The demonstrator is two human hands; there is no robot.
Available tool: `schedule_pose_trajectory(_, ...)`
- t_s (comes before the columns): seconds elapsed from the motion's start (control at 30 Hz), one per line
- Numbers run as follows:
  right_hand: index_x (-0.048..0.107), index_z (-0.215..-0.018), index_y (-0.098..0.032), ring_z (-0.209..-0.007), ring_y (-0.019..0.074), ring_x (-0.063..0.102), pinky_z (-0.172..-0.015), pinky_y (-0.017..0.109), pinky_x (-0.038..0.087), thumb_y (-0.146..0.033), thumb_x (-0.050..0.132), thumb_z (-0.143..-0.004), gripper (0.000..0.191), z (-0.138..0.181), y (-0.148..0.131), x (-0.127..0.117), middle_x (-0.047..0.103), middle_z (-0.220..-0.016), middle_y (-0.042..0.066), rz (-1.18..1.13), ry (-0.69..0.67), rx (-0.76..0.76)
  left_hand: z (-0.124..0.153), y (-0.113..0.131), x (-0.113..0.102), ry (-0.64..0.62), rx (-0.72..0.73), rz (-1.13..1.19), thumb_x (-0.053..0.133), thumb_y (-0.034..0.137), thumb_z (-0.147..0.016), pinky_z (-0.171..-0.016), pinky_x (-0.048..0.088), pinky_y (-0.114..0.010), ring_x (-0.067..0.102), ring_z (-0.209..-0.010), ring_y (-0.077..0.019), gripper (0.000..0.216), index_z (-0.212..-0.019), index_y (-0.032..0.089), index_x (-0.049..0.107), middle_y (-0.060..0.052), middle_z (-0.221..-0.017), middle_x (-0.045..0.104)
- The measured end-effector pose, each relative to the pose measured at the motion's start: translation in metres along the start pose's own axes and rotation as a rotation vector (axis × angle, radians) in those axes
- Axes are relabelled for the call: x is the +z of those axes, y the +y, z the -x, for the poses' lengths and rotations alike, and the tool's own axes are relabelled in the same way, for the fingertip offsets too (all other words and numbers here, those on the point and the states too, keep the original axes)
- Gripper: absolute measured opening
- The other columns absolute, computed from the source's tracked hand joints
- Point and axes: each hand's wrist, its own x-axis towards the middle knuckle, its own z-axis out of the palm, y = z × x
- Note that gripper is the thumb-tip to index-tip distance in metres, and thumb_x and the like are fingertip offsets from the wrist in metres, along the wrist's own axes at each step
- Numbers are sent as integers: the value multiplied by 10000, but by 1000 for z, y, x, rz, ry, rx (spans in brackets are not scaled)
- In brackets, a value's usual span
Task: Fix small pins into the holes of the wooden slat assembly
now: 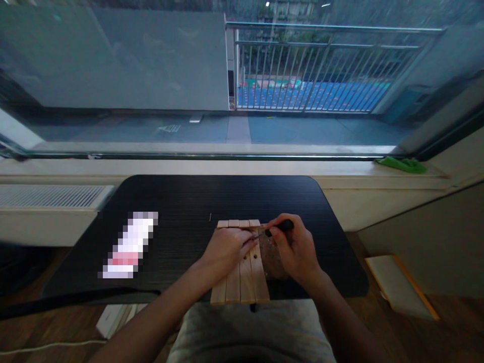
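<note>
Pale wooden slats (246, 285) lie side by side at the table's front edge, with small dark holes in them. Across their upper part rests my left hand (226, 248), thumb and fingers closed together at the tip of the tool; whatever they pinch is too small to make out. My right hand (299, 252) grips the black handle of a screwdriver (285, 226), its thin shaft pointing left and down toward my left fingertips. A rough brown piece (273, 259) sits along the slats' right side, partly hidden by my right hand.
The black table (181, 196) stands before a window sill (242, 167). A small thin metal piece, like a screw (210, 217), lies beyond the slats. At left is a blurred-out flat item (130, 247); a dark strap (86, 298) crosses the front left edge. A green cloth (404, 165) rests on the sill.
</note>
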Motion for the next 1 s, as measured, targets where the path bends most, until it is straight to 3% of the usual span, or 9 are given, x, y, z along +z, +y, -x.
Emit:
schedule_pose_trajectory(0.5, 559, -971, -239, -699, 177, 704, -628, 290, 551, -220, 555, -925, 50, -3, -1, -2, 720, -837, 40, 37, -40, -18, -1, 0, 1, 32, 0, 34, 636, 303, -962, -860, 577, -345, 766, -945, -232, 201, -1082, 266, 793, -42, -1073, 807)
schedule_pose_trajectory(0.77, 577, -970, -232, -725, 188, 696, -647, 285, 504, -176, 573, -906, 86, -22, -12, -8, 730, -826, 35, 143, -265, -85, 1, 2, -4, 40, 32, -76, 626, 369, -969, -802, 551, -322, 756, -890, -232, 235, -1089, 244, 785, -65, -973, 812)
schedule_pose_trajectory(1.0, 591, -955, -219, -656, 158, 645, -598, 266, 450, -187, 575, -911, 57, -31, -8, -10, 719, -795, 24, 128, -321, -55, 9, -1, -8, -2, -11, -182, 602, 519, -950, -727, 538, -337, 759, -886, -277, 369, -1139, 248, 768, -95, -980, 809)
